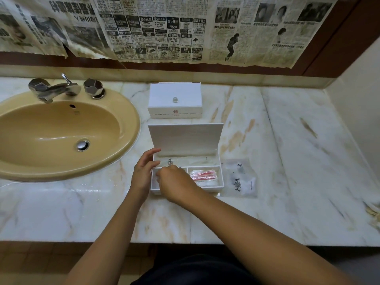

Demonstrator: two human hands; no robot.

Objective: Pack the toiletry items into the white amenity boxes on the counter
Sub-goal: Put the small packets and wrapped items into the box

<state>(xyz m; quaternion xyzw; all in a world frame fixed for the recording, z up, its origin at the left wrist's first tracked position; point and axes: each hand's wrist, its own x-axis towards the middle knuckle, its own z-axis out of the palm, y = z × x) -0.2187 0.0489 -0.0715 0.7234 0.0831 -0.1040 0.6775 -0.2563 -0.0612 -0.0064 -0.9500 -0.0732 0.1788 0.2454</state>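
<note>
An open white amenity box (221, 175) stands on the marble counter, its lid (186, 138) upright at the back. My right hand (176, 185) reaches into the front left compartment, fingers curled down; what they hold is hidden. My left hand (144, 171) rests against the box's left wall, fingers fairly straight. A clear packet with a dark emblem (170, 162) lies in the rear compartment. Red-and-white wrapped items (203, 175) fill the front right compartment. Behind stands a second white box (174, 100), closed, with a small knob on its lid.
Two clear toiletry packets (240, 182) with dark emblems lie on the counter just right of the open box. A beige sink (67, 132) with a chrome tap (55, 89) sits at the left. Newspaper covers the wall behind. The counter edge (185, 242) runs close to my body.
</note>
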